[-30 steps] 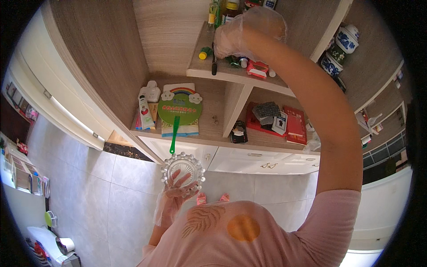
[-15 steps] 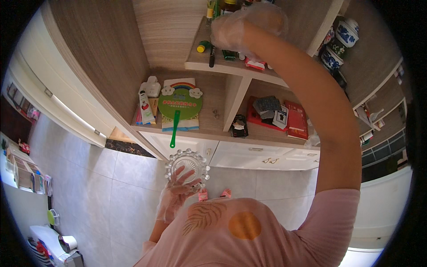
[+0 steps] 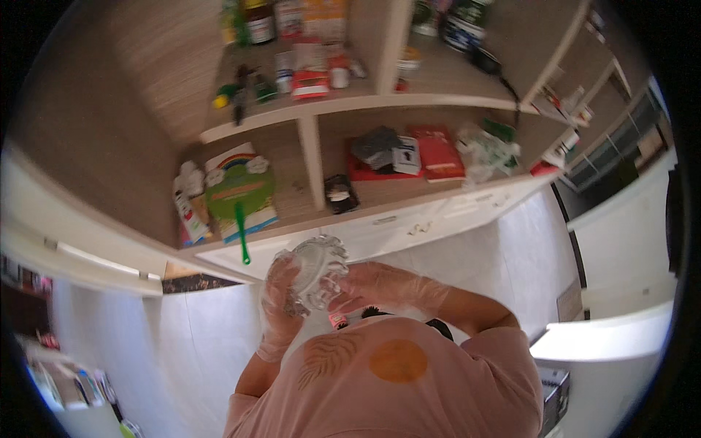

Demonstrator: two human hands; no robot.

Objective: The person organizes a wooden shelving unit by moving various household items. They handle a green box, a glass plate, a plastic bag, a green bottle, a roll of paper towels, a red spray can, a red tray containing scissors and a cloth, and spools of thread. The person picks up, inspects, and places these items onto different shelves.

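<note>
A clear glass dish (image 3: 321,264) with a knobbly, scalloped rim is tilted on its side in front of my chest. My left hand (image 3: 279,296), in a thin clear plastic glove, is closed around its left edge. At the dish's lower right, my right hand (image 3: 376,285), gloved the same way, closes its fingers on the rim. Blur hides exactly how the right fingertips sit against the glass.
Ahead, a wooden shelf unit (image 3: 288,109) holds bottles and small boxes. Lower down lie a green paddle fan (image 3: 241,191), red booklets (image 3: 438,150), a black packet (image 3: 340,193) and a crumpled plastic bag (image 3: 488,150). White drawers (image 3: 453,212) run beneath.
My right hand has come down from the upper shelf to the glass dish. The dish has tipped from facing up to standing on edge. My view has swung to the right.
</note>
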